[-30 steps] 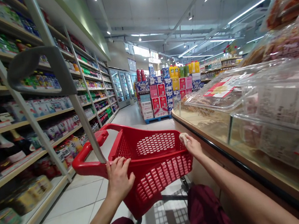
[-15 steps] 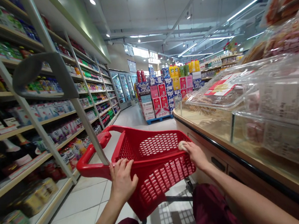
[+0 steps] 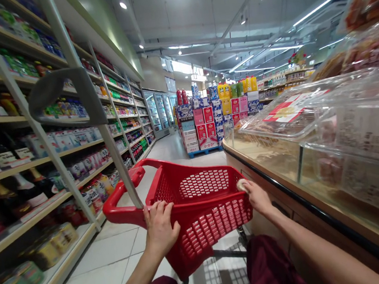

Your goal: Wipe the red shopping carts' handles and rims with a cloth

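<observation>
A red plastic shopping cart [image 3: 197,213] with slotted basket walls stands sideways in front of me. My left hand [image 3: 161,225] grips its near rim, close to the handle end, with the fingers hooked over the edge. At the basket's right end, my right hand [image 3: 257,196] is closed on a small whitish cloth [image 3: 242,185], which is pressed against the top rim. Most of the cloth is covered by my fingers. A metal pole [image 3: 118,158] with a grey loop handle [image 3: 93,98] rises at the cart's left end.
Drink shelves [image 3: 50,206] line the left side. To the right runs a display counter [image 3: 281,182] with clear packed food boxes [image 3: 360,128]. Stacked drink cartons [image 3: 205,129] stand on a blue pallet [image 3: 206,152] ahead, with glass-door fridges [image 3: 157,111] behind.
My right hand has slid the cloth a little to the right along the rim. The left hand keeps its place on the cart. The whole view has shifted slightly.
</observation>
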A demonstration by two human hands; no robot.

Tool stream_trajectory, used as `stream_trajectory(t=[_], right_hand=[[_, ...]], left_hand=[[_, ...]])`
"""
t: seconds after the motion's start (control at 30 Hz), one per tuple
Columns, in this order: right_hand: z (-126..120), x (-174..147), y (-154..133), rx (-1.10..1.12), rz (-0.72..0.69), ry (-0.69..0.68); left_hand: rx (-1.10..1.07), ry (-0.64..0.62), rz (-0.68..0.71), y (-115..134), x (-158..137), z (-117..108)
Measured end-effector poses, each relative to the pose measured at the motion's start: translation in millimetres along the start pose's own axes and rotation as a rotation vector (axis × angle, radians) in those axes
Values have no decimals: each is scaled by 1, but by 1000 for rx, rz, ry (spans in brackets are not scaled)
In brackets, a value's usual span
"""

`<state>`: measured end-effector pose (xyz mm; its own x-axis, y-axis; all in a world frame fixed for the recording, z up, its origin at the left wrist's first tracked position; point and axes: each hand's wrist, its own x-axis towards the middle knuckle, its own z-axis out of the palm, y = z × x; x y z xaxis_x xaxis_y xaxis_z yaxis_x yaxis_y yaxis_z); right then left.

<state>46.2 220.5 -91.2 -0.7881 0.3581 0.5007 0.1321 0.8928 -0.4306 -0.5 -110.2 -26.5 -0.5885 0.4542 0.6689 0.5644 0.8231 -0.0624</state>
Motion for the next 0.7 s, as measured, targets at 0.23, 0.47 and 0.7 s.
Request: stream_trajectory(t=[0.23, 0.47, 0.7], right_hand=[[10, -2, -15, 75, -175, -29], [11, -5, -16, 41, -42, 13], [4, -2, -23, 69, -82, -40]], left_hand=[[-2, -17, 9, 0, 1, 0], [2, -18, -2, 3, 2, 3], [-10, -32, 8, 6, 2, -1]])
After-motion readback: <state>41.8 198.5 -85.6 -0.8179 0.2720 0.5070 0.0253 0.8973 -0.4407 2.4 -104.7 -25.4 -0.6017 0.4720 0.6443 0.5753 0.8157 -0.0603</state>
